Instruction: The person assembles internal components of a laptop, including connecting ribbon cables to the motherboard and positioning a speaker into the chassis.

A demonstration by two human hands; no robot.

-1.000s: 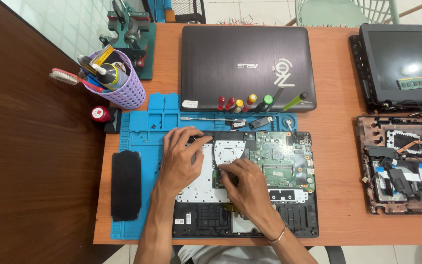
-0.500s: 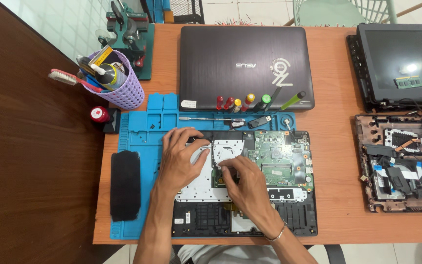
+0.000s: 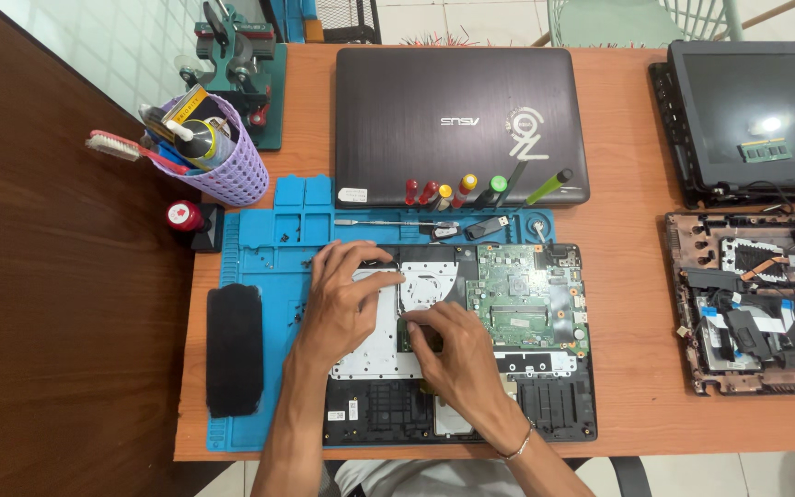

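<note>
— What is the biggest thing you see?

— The brown table [image 3: 627, 230]. On it lies a blue mat [image 3: 269, 230], and on the mat sits an open laptop [image 3: 545, 405] with its insides showing.

— What is around the open laptop?

— Behind it is a closed dark laptop [image 3: 462, 120]. Far to its right is another taken-apart laptop [image 3: 756, 313]. To its left, on the mat, is a flat black pad [image 3: 235, 348]. Behind and to the left stands a purple basket [image 3: 227, 175] full of tools.

— And the hands?

— Both are on the open laptop. The left hand [image 3: 342, 304] lies flat on the silver plate [image 3: 370, 354], fingers spread wide. The right hand [image 3: 457, 354] is just beside it, fingers pinched narrow on a small green part [image 3: 409, 333] — I cannot tell if it is held.

— Anything tiny?

— A green board [image 3: 526, 294] sits inside, right of the hands.
</note>
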